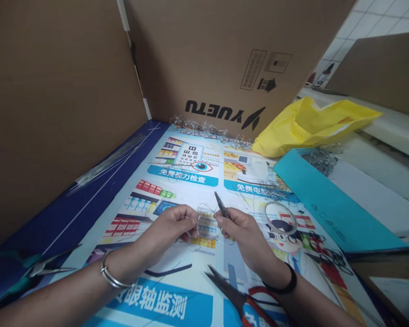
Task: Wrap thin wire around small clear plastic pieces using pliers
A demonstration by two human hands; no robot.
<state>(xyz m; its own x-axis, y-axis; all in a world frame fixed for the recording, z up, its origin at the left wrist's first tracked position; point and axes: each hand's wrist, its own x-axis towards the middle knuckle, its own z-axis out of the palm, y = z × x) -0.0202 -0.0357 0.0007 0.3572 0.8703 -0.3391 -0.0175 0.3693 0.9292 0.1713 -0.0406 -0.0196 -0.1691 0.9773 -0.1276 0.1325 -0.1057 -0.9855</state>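
Observation:
My left hand pinches the left edge of a small clear plastic piece held just above the printed poster. My right hand is closed on a small dark pointed tool whose tip sticks up and away from me, and its fingers also touch the right side of the clear piece. Thin wire loops around the piece. A silver bangle is on my left wrist, a black band on my right.
Red-handled scissors lie open below my right wrist. Pliers rest at the left. Cardboard walls stand behind and left. A yellow bag, a teal sheet, a tape roll and wire scraps lie right.

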